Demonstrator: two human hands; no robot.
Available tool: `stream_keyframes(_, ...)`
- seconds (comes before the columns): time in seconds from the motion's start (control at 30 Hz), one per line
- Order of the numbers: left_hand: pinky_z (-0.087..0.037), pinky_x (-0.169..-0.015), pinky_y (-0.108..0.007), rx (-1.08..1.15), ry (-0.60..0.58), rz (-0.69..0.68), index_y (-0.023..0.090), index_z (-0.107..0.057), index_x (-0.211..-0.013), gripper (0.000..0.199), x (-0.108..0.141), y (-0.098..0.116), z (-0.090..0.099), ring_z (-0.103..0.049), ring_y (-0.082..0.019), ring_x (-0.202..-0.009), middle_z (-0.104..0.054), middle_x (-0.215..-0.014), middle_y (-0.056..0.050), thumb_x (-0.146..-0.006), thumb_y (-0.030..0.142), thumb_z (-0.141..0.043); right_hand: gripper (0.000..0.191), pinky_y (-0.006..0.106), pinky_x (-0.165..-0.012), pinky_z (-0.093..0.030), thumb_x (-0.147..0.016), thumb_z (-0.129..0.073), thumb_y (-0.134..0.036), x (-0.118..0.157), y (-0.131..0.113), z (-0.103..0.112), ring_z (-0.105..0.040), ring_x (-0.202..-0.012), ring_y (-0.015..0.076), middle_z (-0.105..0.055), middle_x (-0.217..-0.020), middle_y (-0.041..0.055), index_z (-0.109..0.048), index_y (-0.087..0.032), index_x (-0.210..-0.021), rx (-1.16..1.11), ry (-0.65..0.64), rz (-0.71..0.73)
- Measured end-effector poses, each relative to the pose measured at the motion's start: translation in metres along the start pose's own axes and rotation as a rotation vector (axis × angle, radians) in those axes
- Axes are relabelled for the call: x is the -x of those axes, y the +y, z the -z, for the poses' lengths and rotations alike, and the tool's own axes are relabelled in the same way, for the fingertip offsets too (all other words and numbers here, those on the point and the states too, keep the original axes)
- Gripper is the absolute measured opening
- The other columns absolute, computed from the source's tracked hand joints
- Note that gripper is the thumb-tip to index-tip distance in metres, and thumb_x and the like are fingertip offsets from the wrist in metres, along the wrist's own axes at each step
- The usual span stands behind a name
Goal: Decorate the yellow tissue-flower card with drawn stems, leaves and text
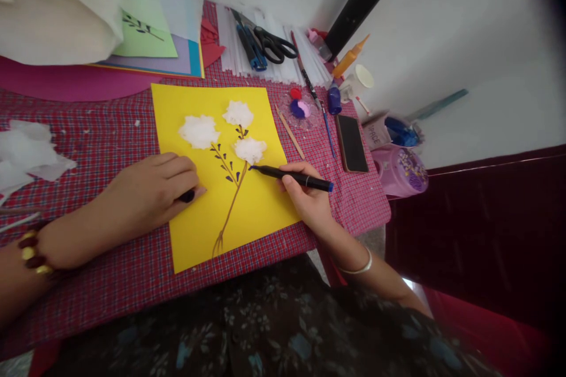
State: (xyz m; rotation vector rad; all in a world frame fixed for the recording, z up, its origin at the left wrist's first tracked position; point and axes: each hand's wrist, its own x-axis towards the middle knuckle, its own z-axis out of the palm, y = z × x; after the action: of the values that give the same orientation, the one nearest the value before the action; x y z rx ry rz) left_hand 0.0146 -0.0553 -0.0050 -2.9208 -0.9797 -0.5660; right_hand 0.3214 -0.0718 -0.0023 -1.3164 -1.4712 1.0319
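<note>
Okay so the right hand (313,205) has its grip pinched shut round a black marker (313,181), tip by the brown stem (232,201) on the yellow sheet (269,206), flat on the worktop (360,209). Left hand's (154,187) curled round some small black piece (187,195).

A pale, plain wall (451,35) rises behind the far and right sides of the desk (365,209), which wears a red checked cloth and has a rounded near right corner. Right of it stands a dark maroon panel (477,247); greyish floor (375,241) peeps between. Soft light shades the wall faintly.
</note>
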Motion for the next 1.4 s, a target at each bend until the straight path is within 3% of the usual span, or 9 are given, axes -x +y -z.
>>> stream_keyframes(0.3,-0.045,-0.077,-0.036,-0.002,-0.024,0.008,0.018,-0.061,-0.099,0.01,0.001,0.0,-0.001,-0.053,-0.023,-0.087,-0.062,-0.096,-0.007,-0.099,0.018,-0.051,0.018,0.033,-0.069,-0.056,-0.089,-0.065,-0.04,-0.005,-0.004,0.004,-0.067,-0.069,0.0134,-0.072,-0.079,-0.0015,-0.066,-0.027,-0.102,-0.211,0.003,-0.029)
stream_keyframes(0.53,-0.044,-0.078,-0.035,-0.004,-0.041,0.016,0.019,-0.062,-0.099,0.011,0.003,0.0,-0.003,-0.053,-0.023,-0.087,-0.061,-0.097,-0.007,-0.097,0.018,-0.052,0.013,0.031,-0.067,-0.056,-0.085,-0.068,-0.032,-0.017,-0.012,-0.002,-0.064,-0.065,0.0116,-0.067,-0.076,-0.0031,-0.063,-0.025,-0.094,-0.187,-0.095,-0.053)
stream_keyframes(0.9,-0.044,-0.076,-0.036,-0.019,-0.034,0.016,0.019,-0.062,-0.097,0.01,0.002,0.0,-0.003,-0.053,-0.023,-0.086,-0.061,-0.096,-0.007,-0.097,0.019,-0.053,0.019,0.038,-0.081,-0.057,-0.086,-0.067,-0.037,-0.016,-0.004,-0.008,-0.067,-0.089,0.0184,-0.07,-0.097,0.0029,-0.065,-0.026,-0.102,-0.042,-0.103,0.001)
stream_keyframes(1.07,-0.045,-0.077,-0.036,-0.027,-0.042,0.03,0.019,-0.063,-0.098,0.011,0.003,0.0,-0.003,-0.053,-0.023,-0.087,-0.06,-0.096,-0.006,-0.098,0.02,-0.051,0.019,0.039,-0.082,-0.057,-0.086,-0.066,-0.036,-0.017,-0.004,-0.009,-0.068,-0.09,0.0185,-0.071,-0.097,0.0029,-0.065,-0.026,-0.103,-0.011,-0.113,0.002)
stream_keyframes(1.27,-0.045,-0.076,-0.036,-0.023,-0.036,0.029,0.018,-0.064,-0.097,0.013,0.002,0.0,-0.004,-0.053,-0.023,-0.085,-0.062,-0.095,-0.006,-0.098,0.02,-0.051,0.019,0.034,-0.068,-0.057,-0.086,-0.066,-0.041,-0.013,0.0,-0.007,-0.067,-0.067,0.0148,-0.07,-0.076,-0.0016,-0.062,-0.026,-0.096,-0.142,-0.015,-0.047)
stream_keyframes(1.4,-0.047,-0.075,-0.036,-0.016,-0.035,0.02,0.019,-0.066,-0.097,0.016,0.002,-0.001,-0.004,-0.056,-0.023,-0.085,-0.065,-0.094,-0.007,-0.097,0.018,-0.049,0.021,0.033,-0.068,-0.056,-0.087,-0.066,-0.044,-0.013,-0.005,0.006,-0.067,-0.067,0.0153,-0.069,-0.073,-0.0025,-0.062,-0.027,-0.099,-0.236,0.087,0.004)
